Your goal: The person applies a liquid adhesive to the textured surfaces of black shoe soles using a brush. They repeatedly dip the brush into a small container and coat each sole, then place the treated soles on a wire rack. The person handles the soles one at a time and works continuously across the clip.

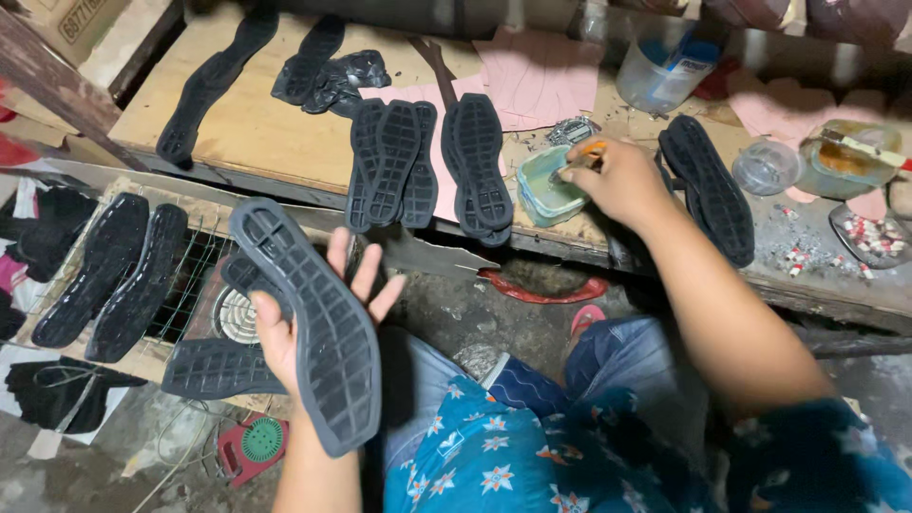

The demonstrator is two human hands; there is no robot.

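One head camera, looking steeply down and forward over the person's lap.

It sits close above the left hand (pixel 318 318) and its sole (pixel 313 332), which fill the lower middle; the right hand (pixel 617 176) reaches further out to the surface (pixel 256 123), which runs across the top of the view. The knees lie at the bottom edge, the floor (pixel 446 309) between. No second view shares the scene.

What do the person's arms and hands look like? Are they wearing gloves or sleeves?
No gloves: both hands are bare, the left hand and the right hand. The forearms are bare too, with no watch, bracelet or rings that I can see. The only sleeve showing is at the right upper arm, a blue sleeve with a pattern of small pale flowers, matching the garment over the lap.
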